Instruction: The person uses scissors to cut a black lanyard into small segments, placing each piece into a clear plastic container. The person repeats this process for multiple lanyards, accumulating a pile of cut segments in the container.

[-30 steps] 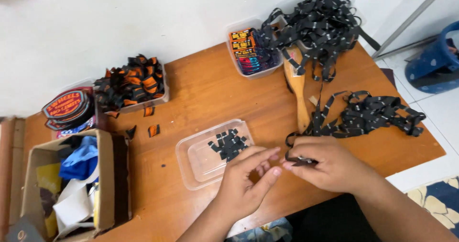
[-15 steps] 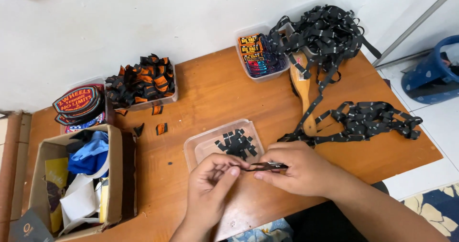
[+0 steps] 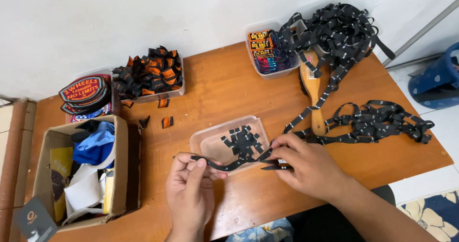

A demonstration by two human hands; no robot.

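Left hand [image 3: 191,189] pinching, right hand [image 3: 306,165] closed, close together

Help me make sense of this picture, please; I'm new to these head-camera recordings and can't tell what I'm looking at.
The view comes from a camera worn on a person's head, looking down at their own two bare hands over a wooden table. The left hand pinches one end of a black ribbon. The right hand grips the other end together with a small dark tool, probably scissors, though it is mostly hidden. Just behind the hands is a clear tray holding short black cut pieces. A long ribbon tangle trails to the right past a wooden brush. Farther back stand a tub of orange-black labels, another tub of labels and stacked patches. A cardboard box sits at the left.
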